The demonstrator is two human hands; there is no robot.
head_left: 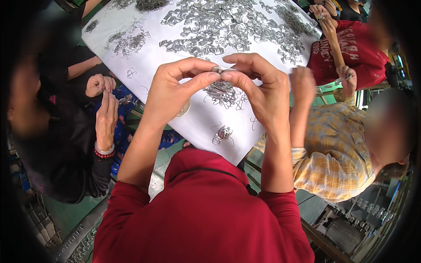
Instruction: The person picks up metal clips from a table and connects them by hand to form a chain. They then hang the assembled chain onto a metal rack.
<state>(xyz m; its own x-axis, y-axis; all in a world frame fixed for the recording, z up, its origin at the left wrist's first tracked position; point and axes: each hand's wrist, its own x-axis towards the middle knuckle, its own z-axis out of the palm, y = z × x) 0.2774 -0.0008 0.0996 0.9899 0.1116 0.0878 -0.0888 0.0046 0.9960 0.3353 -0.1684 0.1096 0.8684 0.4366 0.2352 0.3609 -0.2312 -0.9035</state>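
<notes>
Over the near part of the white table, my left hand [169, 90] and my right hand [267, 87] meet fingertip to fingertip. Thumbs and index fingers of both pinch a small shiny metal buckle-like piece [222, 69], mostly hidden by the fingers. Below and beyond it lies a tangled heap of thin bent wire pieces [224, 94]. Closer to me, a small cluster of metal pieces and wires [225, 133] sits near the table's corner. A broad spread of slotted silver metal buckles [219, 28] covers the table's middle and far part.
More bent wires [129, 41] lie scattered at left; a dark wire heap [298, 22] is at far right. A round container [184, 108] shows partly behind my left wrist. Co-workers' hands [105, 101] work at left, and a person in a checked shirt [333, 149] sits close at right.
</notes>
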